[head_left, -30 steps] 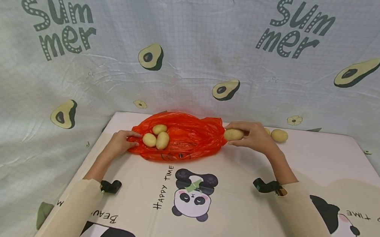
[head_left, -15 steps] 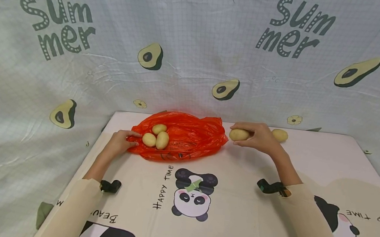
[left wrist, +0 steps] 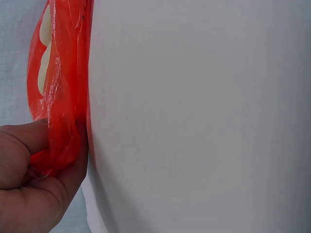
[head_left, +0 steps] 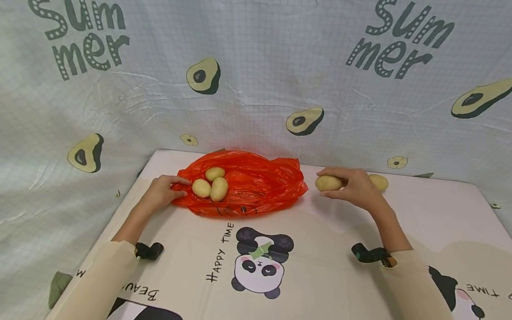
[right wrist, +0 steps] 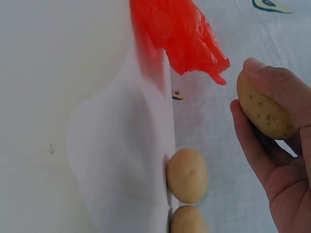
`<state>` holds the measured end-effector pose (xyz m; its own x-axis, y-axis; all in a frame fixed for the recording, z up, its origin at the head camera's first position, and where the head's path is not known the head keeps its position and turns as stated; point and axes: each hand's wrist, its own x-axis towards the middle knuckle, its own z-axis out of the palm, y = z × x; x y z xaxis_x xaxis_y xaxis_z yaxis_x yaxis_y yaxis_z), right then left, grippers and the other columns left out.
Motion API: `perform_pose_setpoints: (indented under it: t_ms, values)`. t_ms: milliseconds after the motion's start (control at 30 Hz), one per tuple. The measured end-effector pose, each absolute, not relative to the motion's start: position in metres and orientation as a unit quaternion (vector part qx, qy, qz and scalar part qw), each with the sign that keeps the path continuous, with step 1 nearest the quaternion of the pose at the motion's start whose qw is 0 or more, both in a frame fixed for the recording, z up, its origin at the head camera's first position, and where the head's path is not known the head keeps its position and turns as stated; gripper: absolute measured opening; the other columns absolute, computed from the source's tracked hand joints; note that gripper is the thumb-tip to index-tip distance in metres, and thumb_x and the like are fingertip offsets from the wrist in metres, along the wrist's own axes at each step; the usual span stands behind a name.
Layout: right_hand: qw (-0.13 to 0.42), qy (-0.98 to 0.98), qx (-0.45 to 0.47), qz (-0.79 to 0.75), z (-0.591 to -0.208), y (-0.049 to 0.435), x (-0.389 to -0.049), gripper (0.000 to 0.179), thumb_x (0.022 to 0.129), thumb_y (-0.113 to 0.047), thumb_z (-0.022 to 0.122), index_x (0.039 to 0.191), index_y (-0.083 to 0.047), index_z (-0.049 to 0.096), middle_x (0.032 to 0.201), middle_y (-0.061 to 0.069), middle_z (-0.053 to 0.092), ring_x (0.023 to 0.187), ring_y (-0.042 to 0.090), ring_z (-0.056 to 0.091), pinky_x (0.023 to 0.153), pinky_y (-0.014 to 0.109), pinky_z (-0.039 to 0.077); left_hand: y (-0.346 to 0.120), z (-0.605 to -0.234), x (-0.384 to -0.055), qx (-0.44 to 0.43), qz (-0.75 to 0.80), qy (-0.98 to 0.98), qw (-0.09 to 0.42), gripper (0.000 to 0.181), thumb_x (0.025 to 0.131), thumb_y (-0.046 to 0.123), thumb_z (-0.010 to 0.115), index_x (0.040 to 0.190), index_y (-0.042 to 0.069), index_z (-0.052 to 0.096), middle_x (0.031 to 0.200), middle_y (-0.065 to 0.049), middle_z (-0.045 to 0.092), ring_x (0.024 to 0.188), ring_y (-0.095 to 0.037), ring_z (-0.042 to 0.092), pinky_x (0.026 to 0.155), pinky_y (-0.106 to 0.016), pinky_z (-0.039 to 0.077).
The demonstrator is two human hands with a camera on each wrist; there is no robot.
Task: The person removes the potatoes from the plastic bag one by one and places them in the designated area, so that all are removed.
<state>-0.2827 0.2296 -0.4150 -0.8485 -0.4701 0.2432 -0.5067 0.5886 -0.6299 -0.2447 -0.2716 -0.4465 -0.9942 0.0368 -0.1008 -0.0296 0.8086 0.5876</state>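
A red plastic bag [head_left: 265, 183] lies on its side at the back of the table, with three potatoes [head_left: 219, 189] showing at its left part. My left hand [head_left: 160, 192] pinches the bag's left edge; in the left wrist view thumb and fingers [left wrist: 34, 196] close on the thin plastic. To the right of the bag, my right hand [head_left: 357, 188] grips a potato [head_left: 328, 183] between thumb and fingers. The right wrist view shows brown specks on this potato [right wrist: 266, 109], apart from the bag's loose end [right wrist: 194, 43].
Two more potatoes lie near the table's back edge in the right wrist view, a nearer potato [right wrist: 187, 175] and one cut off below. From the head, one potato [head_left: 378, 182] shows behind the right hand. A printed cloth [head_left: 255, 68] hangs behind the table [head_left: 318, 287].
My right hand has moved right with its potato, from the bag's right end to a short gap away. The left hand and the bag have stayed about where they were.
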Motion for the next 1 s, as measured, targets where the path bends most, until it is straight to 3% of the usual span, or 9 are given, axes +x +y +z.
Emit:
perform_pose_setpoints:
  t_ms: [400,1000]
  values:
    - [0.015,-0.912,0.253,0.323,-0.427,0.241,-0.287,0.047,0.072,-0.033,0.082,0.117,-0.025,0.067,0.112,0.0,0.066,0.088,0.018,0.055,0.073,0.032,0.047,-0.272,-0.446,-0.245,-0.002,0.31,0.949,0.06,0.035,0.09,0.008,0.063,0.124,0.007,0.062,0.133,-0.021,0.052,0.122,-0.038,0.043,0.1,-0.05,0.042]
    - [-0.017,-0.916,0.244,0.319,-0.441,0.247,-0.294,0.048,0.074,-0.024,0.081,0.12,-0.02,0.066,0.12,0.004,0.063,0.099,0.021,0.053,0.085,0.038,0.044,-0.271,-0.446,-0.244,-0.004,0.318,0.946,0.058,0.035,0.09,0.008,0.063,0.124,0.007,0.062,0.134,-0.02,0.051,0.122,-0.037,0.043,0.099,-0.049,0.044]
